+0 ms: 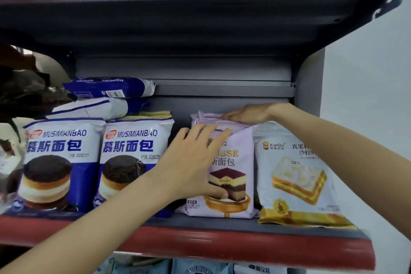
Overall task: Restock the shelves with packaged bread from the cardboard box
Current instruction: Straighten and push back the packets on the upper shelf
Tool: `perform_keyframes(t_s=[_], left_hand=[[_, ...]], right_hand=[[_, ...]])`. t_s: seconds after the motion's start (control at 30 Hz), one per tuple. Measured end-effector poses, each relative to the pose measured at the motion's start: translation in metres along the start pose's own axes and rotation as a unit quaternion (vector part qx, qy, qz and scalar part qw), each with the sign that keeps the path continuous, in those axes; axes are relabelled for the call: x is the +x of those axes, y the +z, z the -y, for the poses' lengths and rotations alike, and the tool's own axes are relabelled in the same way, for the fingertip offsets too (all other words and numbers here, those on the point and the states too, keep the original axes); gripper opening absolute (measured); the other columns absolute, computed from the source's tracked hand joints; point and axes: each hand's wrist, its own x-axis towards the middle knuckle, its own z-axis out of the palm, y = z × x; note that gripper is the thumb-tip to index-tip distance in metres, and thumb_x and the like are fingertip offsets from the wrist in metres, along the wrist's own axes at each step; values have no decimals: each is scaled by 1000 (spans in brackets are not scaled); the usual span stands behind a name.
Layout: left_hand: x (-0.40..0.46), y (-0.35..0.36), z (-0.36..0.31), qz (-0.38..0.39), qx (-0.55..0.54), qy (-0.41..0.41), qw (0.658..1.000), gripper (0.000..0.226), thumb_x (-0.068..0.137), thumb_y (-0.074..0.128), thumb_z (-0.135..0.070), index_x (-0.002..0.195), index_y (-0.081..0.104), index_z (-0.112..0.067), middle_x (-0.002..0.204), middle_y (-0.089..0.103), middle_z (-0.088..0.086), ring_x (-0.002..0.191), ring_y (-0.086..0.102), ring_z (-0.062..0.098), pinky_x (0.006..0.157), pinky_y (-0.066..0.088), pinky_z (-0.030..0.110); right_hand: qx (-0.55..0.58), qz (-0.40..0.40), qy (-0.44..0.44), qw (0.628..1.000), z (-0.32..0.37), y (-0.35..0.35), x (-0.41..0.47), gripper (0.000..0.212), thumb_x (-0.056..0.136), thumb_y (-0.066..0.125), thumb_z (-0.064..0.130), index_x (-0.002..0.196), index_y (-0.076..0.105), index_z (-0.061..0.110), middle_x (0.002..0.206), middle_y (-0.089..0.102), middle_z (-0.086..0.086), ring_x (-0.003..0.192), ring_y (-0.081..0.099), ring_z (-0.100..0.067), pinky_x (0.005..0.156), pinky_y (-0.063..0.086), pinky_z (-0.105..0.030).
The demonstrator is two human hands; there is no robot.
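Note:
A pale purple mousse-bread packet point(233, 184) stands upright on the middle shelf point(200, 238). My left hand point(193, 162) lies flat against its front, fingers spread, thumb low on the cake picture. My right hand point(246, 114) rests palm-down on the packet's top edge, reaching in from the right. To the right stands a white and yellow sandwich-bread packet point(298, 176). To the left stand two blue and white packets point(60, 162) point(133, 158) showing dark round cakes. The cardboard box is out of sight.
Two blue and white packets point(109, 88) lie stacked flat behind the left ones. The dark upper shelf point(200, 13) carries green, purple and red cartons. Light blue packets point(195, 268) show on the shelf below. A white wall is on the right.

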Motion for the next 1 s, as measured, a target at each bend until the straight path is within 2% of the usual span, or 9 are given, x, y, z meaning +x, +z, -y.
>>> perform_keyframes(t_s=[0.07,0.17,0.3,0.37,0.47,0.67,0.8,0.93,1.0], left_hand=[[0,4,1,-24,-9,1,1000,112,56,34,-87,146,19,-22,143,43,8,128,43,31,99,40,42],[-2,5,4,-23,-21,13,999,117,57,57,-81,150,15,-24,147,35,6,133,34,30,105,33,40],[-4,8,12,-33,-15,25,999,120,54,64,-80,149,14,-26,147,36,5,134,34,28,106,34,38],[-4,10,12,-51,10,27,998,120,50,61,-84,146,23,-22,141,45,6,128,43,28,100,41,38],[-2,12,11,-83,23,36,996,120,45,62,-85,141,34,-19,132,53,7,119,51,29,92,47,39],[-1,14,10,-97,27,42,994,117,46,62,-84,139,34,-19,131,53,8,118,52,31,91,47,40],[-1,15,10,-99,29,41,994,115,47,60,-84,139,35,-19,132,53,8,120,51,31,92,47,41],[-1,15,11,-91,25,42,995,113,49,59,-84,139,32,-20,134,52,8,121,50,31,93,46,41],[-1,14,11,-91,25,43,995,113,49,60,-84,139,33,-20,133,52,9,121,50,32,93,46,42]], right_hand=[[6,-5,-2,1000,-5,0,2,47,103,16,46,147,29,36,150,30,18,138,27,-7,108,12,-20],[70,-48,-3,996,-10,-1,10,52,99,18,57,145,34,38,151,30,18,140,27,-8,117,12,-29],[26,-49,-15,998,-16,-8,30,44,104,20,37,144,37,31,152,32,13,140,28,-11,119,15,-35],[-21,-21,-6,1000,-21,-8,40,41,103,24,35,139,43,32,148,39,11,135,35,-14,117,21,-37],[-11,-36,-1,999,-27,-9,49,35,100,35,23,128,56,27,136,53,7,123,47,-17,110,31,-33],[-57,-142,-37,988,-39,-7,58,40,90,48,-3,113,70,22,112,68,0,96,59,-19,92,47,-30],[-73,-180,-28,981,-44,-5,57,38,87,51,-4,109,72,20,89,67,6,77,52,-14,68,41,-18],[-56,-173,-12,983,-50,-1,59,27,86,56,2,96,76,18,89,68,5,82,62,-19,77,51,-26],[-47,-164,-20,985,-53,-2,56,30,88,54,3,100,75,20,98,69,7,88,62,-16,84,50,-28]])
